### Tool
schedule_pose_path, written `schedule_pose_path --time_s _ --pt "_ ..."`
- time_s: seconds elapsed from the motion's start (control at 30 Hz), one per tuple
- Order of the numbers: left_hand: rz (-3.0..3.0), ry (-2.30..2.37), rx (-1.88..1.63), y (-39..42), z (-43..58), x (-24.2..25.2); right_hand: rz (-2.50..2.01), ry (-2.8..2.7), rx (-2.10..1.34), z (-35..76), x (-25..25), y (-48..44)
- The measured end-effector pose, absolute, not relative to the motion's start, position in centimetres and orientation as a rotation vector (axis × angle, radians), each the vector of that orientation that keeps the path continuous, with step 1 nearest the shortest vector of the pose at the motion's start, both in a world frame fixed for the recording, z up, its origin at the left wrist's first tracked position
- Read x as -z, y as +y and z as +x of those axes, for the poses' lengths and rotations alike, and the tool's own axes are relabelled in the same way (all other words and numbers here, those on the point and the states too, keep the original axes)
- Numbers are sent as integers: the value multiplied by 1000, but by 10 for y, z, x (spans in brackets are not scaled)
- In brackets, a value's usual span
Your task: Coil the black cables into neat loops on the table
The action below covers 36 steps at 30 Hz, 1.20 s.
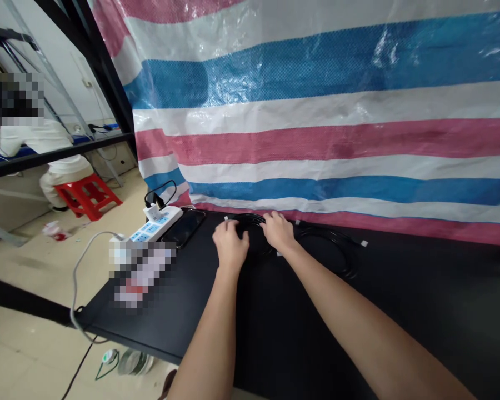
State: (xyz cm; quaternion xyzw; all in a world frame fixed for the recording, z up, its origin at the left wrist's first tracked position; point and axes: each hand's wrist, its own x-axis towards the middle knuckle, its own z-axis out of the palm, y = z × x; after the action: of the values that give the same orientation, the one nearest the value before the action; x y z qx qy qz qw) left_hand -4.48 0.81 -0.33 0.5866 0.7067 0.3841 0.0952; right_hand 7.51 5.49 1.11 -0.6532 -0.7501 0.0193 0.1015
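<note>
A coil of thin black cable [250, 218] lies near the back edge of the black tabletop, between my two hands. My left hand [231, 243] is at the coil's left side, its thumb apart from its bent fingers. On the right side, my right hand [278, 231] has its fingers bent over the coil and hides part of it. A second black cable coil [350, 261] lies flat just right of my right wrist, with a small white tag [364, 243] at one end. Dark cable on a dark surface makes the strands hard to separate.
The black tabletop [400, 300] meets a striped plastic sheet [316, 139] at the back. At left are a white power strip [156, 225] with plugs, a dark phone [185, 228] and a blurred-out item [144, 278]. Beyond, a person [45, 141] sits on a red stool [87, 194].
</note>
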Motion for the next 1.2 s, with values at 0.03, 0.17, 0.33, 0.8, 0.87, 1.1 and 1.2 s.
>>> schedule_pose_path --time_s 0.03,0.17,0.33,0.8,0.87,1.1,1.2 --pt "1872 1942 -1066 7 -41 3 -1933 -2209 -90 76 -11 56" --pt "2057 1595 -812 4 -31 6 -1896 -2092 -252 83 -9 58" --pt "2042 1587 -876 3 -29 9 -1662 -1887 -294 115 4 48" --pt "2258 1951 -472 -4 -12 -2 -1702 -1281 15 277 43 2" --pt "2284 1968 -493 -4 -7 -1 -1743 -1300 -10 278 45 4" --pt "2250 2125 -499 -8 9 -2 -1881 -1391 -196 271 36 2" --pt "2238 2146 -460 -8 11 -3 -1943 -1415 -296 268 32 -1"
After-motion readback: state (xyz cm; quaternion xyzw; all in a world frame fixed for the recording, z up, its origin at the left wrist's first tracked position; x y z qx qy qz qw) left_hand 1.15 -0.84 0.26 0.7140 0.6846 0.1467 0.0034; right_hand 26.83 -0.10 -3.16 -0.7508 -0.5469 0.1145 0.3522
